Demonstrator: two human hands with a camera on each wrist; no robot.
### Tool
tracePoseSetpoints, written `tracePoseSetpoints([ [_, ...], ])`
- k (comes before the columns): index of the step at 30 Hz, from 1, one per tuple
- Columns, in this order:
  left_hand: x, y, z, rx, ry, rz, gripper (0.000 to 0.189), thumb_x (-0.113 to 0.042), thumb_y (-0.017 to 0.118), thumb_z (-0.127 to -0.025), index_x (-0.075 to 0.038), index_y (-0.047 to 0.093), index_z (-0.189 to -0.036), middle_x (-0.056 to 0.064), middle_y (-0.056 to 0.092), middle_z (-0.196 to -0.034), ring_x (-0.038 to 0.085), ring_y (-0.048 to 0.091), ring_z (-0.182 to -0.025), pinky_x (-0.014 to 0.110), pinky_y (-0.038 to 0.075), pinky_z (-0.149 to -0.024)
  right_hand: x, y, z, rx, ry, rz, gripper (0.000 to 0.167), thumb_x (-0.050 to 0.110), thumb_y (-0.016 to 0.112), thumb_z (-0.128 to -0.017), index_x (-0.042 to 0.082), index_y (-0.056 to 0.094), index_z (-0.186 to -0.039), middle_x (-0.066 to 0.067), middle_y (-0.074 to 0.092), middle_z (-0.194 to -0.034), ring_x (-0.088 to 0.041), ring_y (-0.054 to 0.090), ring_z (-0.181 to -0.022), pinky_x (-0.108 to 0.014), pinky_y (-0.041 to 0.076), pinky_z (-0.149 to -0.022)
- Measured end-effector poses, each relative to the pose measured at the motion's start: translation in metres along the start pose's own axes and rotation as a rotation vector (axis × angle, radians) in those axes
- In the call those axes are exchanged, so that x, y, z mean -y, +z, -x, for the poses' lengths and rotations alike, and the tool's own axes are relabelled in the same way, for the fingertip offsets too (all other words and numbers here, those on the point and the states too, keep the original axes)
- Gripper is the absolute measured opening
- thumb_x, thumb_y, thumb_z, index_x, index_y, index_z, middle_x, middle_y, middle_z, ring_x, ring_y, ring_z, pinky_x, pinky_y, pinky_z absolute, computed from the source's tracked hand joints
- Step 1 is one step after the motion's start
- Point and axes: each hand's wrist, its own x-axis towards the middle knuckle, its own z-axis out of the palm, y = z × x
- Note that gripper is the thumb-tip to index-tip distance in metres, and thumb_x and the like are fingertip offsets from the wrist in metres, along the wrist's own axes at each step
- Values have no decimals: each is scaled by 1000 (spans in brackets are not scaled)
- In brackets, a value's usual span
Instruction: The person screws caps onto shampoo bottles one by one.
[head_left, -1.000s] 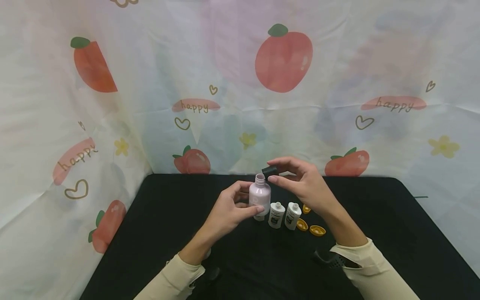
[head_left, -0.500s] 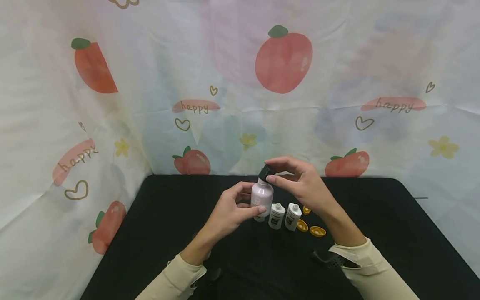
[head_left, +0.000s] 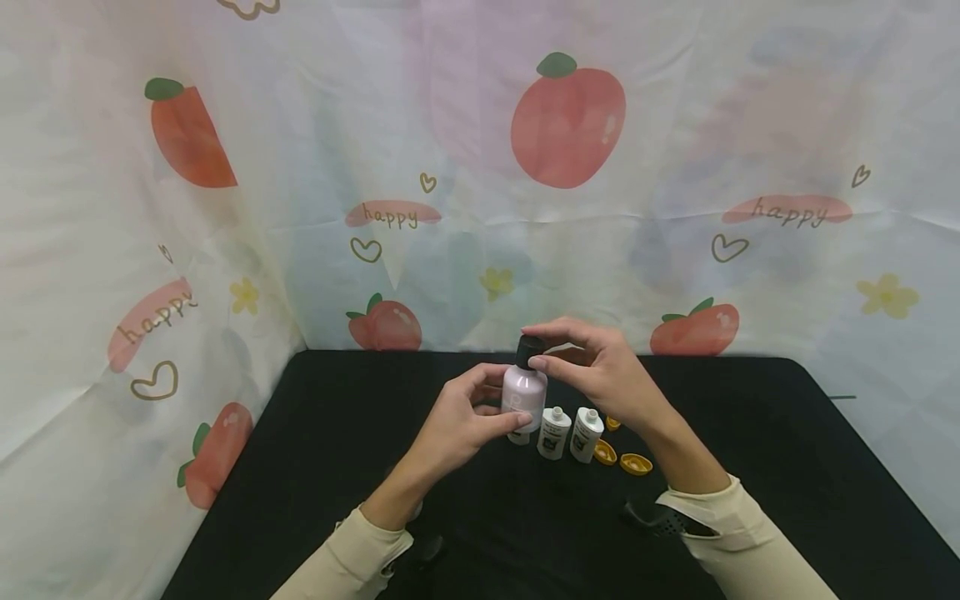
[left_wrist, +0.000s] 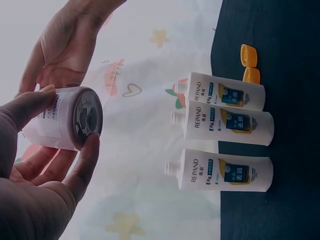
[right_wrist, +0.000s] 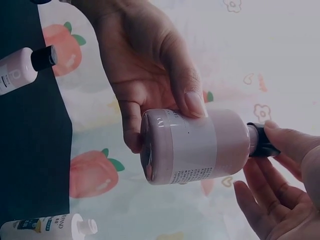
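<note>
The left hand (head_left: pixel 459 414) grips the pink bottle (head_left: pixel 523 390) round its body; the right hand (head_left: pixel 606 371) pinches the black cap (head_left: pixel 528 351) at its neck — bottle between both, above the desk (head_left: pixel 337 433).

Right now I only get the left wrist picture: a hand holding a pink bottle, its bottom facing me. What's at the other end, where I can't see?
Observer: A black cap, at the top of the pink bottle and pinched by the right hand. I can't tell whether it is screwed down.

Visitor: Fancy that! And is this the only pink one about? It's the only one in my picture.

Observer: No. At the left edge of the right wrist view there is a second pink bottle, with its own black top.
</note>
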Motion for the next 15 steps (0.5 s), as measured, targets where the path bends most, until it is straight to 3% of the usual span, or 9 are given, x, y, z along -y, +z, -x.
tracePoseSetpoints([
  [8,1,-1,1,-5,12,-11,52,-7,81,-87,-7,60,-134,11,65,-124,23,68,-108,31,60,-86,1,1,0,-4,34,16,34,9,71,-96,15,66,-130,-1,65,-127,-18,67,-114,-34,58,-92],
  [15,1,-2,-1,-14,15,-22,52,-7,81,-86,-7,60,-134,11,65,-124,24,68,-107,30,60,-86,2,2,0,0,-7,31,34,7,70,-96,15,67,-130,-1,65,-126,-17,66,-113,-32,58,-91],
])
